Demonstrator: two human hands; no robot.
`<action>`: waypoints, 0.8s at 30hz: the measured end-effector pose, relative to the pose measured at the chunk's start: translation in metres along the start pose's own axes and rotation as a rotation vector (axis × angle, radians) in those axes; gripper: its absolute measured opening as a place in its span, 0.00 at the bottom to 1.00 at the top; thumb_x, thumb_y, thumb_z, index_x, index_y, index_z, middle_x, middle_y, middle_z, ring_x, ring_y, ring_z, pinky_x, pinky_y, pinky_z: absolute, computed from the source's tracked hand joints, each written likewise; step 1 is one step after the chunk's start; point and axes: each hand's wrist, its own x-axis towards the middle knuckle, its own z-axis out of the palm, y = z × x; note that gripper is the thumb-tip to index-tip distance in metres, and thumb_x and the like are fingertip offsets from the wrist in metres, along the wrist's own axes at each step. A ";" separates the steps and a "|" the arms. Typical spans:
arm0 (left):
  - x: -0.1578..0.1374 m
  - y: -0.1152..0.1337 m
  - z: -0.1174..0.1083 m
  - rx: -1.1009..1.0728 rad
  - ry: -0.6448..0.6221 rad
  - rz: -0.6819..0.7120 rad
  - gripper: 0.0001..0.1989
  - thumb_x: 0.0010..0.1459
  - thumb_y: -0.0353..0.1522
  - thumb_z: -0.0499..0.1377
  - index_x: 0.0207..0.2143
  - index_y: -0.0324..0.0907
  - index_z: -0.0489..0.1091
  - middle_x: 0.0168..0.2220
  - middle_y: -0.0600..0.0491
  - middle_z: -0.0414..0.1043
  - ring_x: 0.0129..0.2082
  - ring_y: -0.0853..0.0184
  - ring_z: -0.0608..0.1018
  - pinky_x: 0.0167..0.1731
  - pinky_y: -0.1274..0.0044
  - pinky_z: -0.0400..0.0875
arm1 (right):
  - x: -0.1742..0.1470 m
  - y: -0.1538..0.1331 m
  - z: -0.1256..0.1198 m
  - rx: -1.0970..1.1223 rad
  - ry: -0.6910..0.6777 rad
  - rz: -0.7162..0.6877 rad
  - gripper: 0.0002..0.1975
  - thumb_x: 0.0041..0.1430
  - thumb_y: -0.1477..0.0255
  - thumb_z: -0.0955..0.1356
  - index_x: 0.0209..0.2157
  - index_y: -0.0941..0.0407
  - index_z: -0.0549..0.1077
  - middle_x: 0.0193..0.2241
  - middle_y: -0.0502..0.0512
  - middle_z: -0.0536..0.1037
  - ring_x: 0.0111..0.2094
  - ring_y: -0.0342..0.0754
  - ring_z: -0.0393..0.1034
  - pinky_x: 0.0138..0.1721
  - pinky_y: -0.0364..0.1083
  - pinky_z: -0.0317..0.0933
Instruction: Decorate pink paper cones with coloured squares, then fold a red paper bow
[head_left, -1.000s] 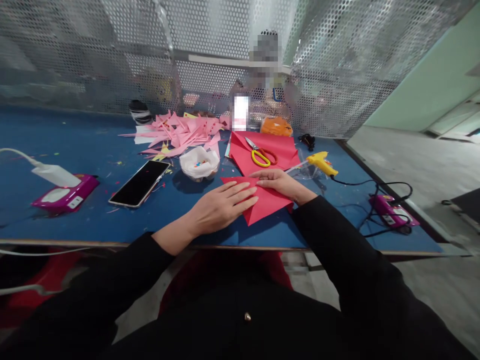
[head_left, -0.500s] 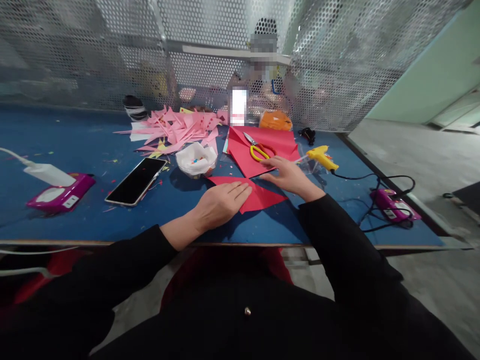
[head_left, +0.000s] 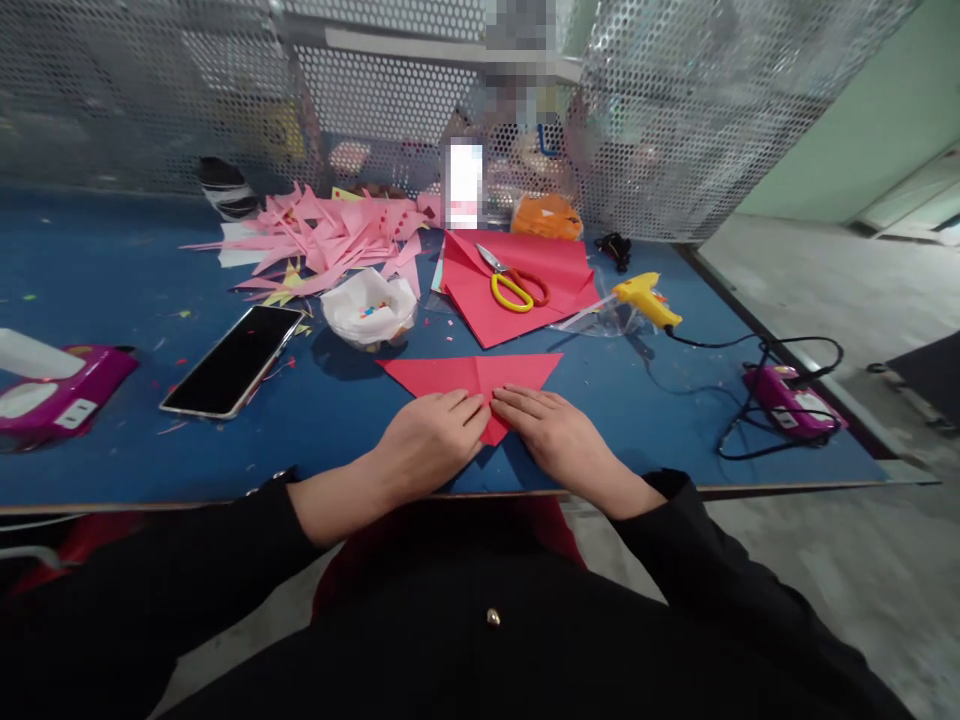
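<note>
A sheet of red paper (head_left: 474, 370), folded into a triangle, lies near the front of the table with its long edge away from me and its point towards me. My left hand (head_left: 433, 440) is closed on the lower left part of the paper, fingers bent over it. From the other side, my right hand (head_left: 553, 435) grips the lower right part, its fingers pressed together on top. The fingertips almost meet at the middle crease. Both thumbs are mostly hidden.
Scissors (head_left: 511, 285) lie on larger red sheets (head_left: 487, 320) behind the triangle. A yellow glue gun (head_left: 646, 298) is at right, wired near a purple power socket (head_left: 795, 400). Leftwards are a paper-lined bowl (head_left: 369, 310), a phone (head_left: 232, 362) and pink paper strips (head_left: 337, 235).
My right hand has come down from beside the scissors onto the red triangle. The triangle has shifted towards me and turned so its long edge lies more level.
</note>
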 end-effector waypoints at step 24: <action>-0.001 -0.031 -0.002 -0.427 -0.048 -0.752 0.11 0.58 0.37 0.63 0.24 0.43 0.77 0.35 0.51 0.79 0.37 0.59 0.76 0.40 0.67 0.66 | 0.040 -0.025 0.008 -0.125 0.170 0.678 0.12 0.64 0.66 0.69 0.28 0.56 0.72 0.33 0.58 0.75 0.37 0.54 0.67 0.38 0.49 0.56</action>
